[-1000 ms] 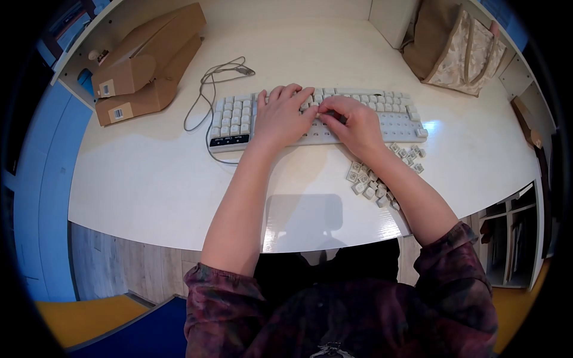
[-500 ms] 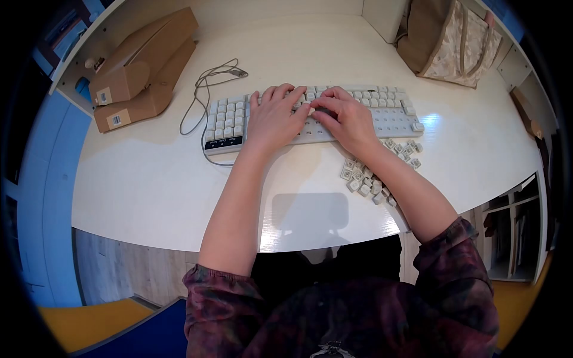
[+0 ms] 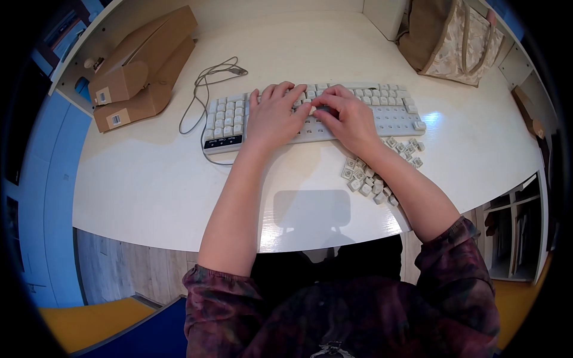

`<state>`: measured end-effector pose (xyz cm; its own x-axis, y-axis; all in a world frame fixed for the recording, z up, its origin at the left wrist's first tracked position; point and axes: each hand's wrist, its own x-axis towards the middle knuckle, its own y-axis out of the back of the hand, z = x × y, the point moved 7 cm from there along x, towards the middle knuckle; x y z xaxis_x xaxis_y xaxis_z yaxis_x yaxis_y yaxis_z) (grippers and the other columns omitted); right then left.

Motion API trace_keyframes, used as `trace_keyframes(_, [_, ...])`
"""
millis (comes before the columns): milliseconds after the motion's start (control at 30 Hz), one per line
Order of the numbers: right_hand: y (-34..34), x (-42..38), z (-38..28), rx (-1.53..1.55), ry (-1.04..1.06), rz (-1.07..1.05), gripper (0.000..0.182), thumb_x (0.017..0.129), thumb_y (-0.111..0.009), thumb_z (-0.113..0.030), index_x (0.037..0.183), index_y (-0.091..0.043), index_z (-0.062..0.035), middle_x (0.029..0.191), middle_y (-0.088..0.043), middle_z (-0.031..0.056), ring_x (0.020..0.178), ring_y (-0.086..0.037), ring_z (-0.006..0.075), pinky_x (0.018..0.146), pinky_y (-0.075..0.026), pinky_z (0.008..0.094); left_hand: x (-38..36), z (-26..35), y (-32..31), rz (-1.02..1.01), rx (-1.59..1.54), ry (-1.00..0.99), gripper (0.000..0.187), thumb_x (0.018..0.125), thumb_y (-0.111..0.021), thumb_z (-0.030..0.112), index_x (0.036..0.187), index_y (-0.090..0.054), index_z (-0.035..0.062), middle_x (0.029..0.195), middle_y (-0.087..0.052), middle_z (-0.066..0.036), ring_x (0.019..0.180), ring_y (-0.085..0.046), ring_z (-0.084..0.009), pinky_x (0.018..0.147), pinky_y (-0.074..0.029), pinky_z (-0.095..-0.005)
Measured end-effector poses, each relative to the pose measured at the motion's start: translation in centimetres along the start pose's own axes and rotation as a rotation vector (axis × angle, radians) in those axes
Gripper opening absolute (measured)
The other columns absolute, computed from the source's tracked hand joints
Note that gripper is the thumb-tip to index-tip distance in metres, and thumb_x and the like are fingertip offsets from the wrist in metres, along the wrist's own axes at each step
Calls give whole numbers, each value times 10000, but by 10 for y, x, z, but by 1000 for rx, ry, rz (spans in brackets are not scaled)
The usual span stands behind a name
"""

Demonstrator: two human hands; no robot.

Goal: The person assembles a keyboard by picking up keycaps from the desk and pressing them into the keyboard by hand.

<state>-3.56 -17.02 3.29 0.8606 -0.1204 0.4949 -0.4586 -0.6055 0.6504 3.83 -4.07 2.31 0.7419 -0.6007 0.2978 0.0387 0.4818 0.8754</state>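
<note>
A white keyboard [image 3: 391, 122] lies across the desk with its number pad at the left, and its near right rows show bare switches without caps. Spread over its middle keys, my left hand [image 3: 276, 119] is open, its thumb reaching toward the other hand's fingertips. My right hand [image 3: 349, 118] is closed in a pinch over the middle of the board, on a small white keycap [image 3: 312, 110] partly hidden by the fingers. Loose keycaps [image 3: 366, 181] lie in a pile beside and partly behind my right forearm.
A grey cable [image 3: 200, 89] loops on the desk [image 3: 149, 185] at the keyboard's left. Brown cardboard boxes [image 3: 140, 71] stand at the back left, and a beige-brown bag [image 3: 450, 45] at the back right. The desk's curved front edge is close to my body.
Both hands keep almost the same place and pose over the keyboard. The view has shifted very slightly; no keycap has visibly moved in the pile.
</note>
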Motion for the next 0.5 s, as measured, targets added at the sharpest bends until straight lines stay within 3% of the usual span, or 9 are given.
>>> trace_keyframes(400, [1,2,4,20,-56,-20,121,810,-719,-173,910,-751,-113,951,-661,35,819,-660,263,698,-516,369,0,2,1,-1,20,-3,481,942,-515,403,1355,-570,161,1390,-527,-62,1348,-415,-231,1172,-176,-530])
trace_keyframes(500, [0,1,4,33,-39,14,122,805,-722,-174,907,-754,-114,951,-667,29,809,-661,260,692,-516,368,-1,2,1,-28,50,9,509,958,-501,454,1393,-541,193,1411,-503,-55,1368,-389,-216,1175,-158,-505])
